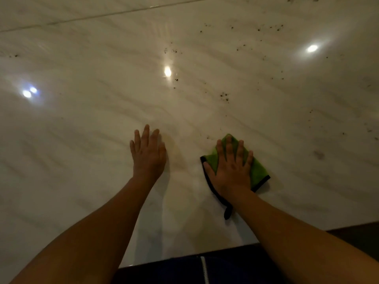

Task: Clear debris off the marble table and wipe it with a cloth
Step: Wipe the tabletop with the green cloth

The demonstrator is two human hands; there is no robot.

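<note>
Marble table [82, 140], pale and glossy, carries dark crumbs [224, 96] beyond my folded green black-edged cloth [259, 171]. My right hand [232, 169] presses it flat, fingers spread; my left hand [148, 152] lies flat, empty, beside. Wiping outward could scatter crumbs off the table.

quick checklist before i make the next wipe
1. Cloth under right hand, flat on the table: ok.
2. Right fingers spread, pressing the cloth: ok.
3. Free left hand flat on bare marble, apart from the cloth: ok.
4. All debris cleared: not ok, it lies scattered ahead and to the right.
5. Path from cloth to debris free of objects: ok.
6. Cloth damp: cannot tell.
</note>
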